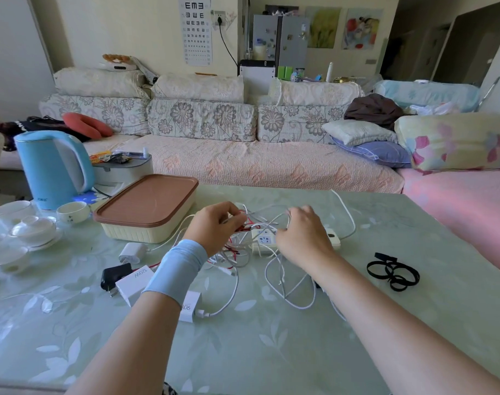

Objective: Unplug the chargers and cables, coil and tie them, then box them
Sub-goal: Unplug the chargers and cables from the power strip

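A tangle of white and red cables (pixel 243 252) lies mid-table over a white power strip (pixel 264 240). My left hand (pixel 214 228), with a blue band on its wrist, pinches cable strands above the tangle. My right hand (pixel 303 235) grips a white cable over the power strip. White chargers lie near my left forearm: a 120W brick (pixel 133 282), a 90W one (pixel 190 307), and a small one (pixel 132 252). A black plug adapter (pixel 113 276) sits beside them. A cream box with a brown lid (pixel 147 208) stands closed at the left. Black strap ties (pixel 392 270) lie at the right.
A blue kettle (pixel 52 166) and white tea cups (pixel 35 229) crowd the table's left side. A grey tray of small items (pixel 123 166) sits behind the box. A floral sofa (pixel 243 155) runs along the table's far edge.
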A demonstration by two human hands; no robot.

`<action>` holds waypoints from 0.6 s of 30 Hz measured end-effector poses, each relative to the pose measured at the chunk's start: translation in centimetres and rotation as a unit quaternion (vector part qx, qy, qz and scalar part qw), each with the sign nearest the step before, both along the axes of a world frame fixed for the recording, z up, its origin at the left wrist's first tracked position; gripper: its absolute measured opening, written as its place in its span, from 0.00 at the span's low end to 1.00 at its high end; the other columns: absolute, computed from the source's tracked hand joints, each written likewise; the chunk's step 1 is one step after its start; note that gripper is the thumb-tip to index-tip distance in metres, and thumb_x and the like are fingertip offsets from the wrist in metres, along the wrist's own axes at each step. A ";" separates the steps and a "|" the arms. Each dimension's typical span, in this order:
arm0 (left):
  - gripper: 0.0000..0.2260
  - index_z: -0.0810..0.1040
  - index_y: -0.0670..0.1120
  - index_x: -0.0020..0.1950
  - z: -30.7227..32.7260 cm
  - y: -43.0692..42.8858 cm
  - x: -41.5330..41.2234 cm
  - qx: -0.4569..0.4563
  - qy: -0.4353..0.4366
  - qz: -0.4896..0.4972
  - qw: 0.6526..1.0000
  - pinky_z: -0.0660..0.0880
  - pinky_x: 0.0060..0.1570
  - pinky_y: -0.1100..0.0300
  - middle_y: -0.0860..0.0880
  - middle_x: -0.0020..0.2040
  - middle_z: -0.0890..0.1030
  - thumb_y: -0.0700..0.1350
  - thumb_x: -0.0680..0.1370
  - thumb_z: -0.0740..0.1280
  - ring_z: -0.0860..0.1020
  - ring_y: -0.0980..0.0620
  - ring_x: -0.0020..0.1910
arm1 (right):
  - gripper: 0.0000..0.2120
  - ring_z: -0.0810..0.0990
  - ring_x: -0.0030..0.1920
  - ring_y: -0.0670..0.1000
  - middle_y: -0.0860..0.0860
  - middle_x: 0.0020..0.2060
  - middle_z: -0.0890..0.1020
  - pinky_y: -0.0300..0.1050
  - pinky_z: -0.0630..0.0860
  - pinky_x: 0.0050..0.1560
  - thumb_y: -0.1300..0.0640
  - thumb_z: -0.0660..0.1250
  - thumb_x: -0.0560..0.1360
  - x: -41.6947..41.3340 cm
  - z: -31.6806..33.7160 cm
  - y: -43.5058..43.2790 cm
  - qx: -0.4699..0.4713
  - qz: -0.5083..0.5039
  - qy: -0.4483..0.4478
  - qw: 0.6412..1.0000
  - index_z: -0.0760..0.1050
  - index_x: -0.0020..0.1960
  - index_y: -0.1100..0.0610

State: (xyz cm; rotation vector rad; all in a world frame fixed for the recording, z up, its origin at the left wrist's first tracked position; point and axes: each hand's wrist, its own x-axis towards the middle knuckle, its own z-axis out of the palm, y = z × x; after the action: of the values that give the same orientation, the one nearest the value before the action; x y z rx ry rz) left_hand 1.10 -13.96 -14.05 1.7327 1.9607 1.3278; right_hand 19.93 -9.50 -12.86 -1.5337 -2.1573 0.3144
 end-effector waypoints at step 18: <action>0.03 0.81 0.58 0.39 0.2 -0.1 1.4 -0.089 0.093 -0.059 0.990 0.72 0.41 0.63 0.58 0.35 0.79 0.51 0.72 0.73 0.76 0.57 0.36 | 0.05 0.80 0.42 0.44 0.47 0.39 0.83 0.39 0.74 0.46 0.58 0.69 0.76 -1.2 0.6 -0.3 0.174 0.195 0.263 0.929 0.84 0.44 0.56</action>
State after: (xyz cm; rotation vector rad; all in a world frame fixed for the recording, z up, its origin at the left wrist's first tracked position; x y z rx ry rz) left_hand 2.53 -14.10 -13.80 1.9096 1.9658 0.9517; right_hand 18.77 -9.84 -12.26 -0.7134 -1.9281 0.3927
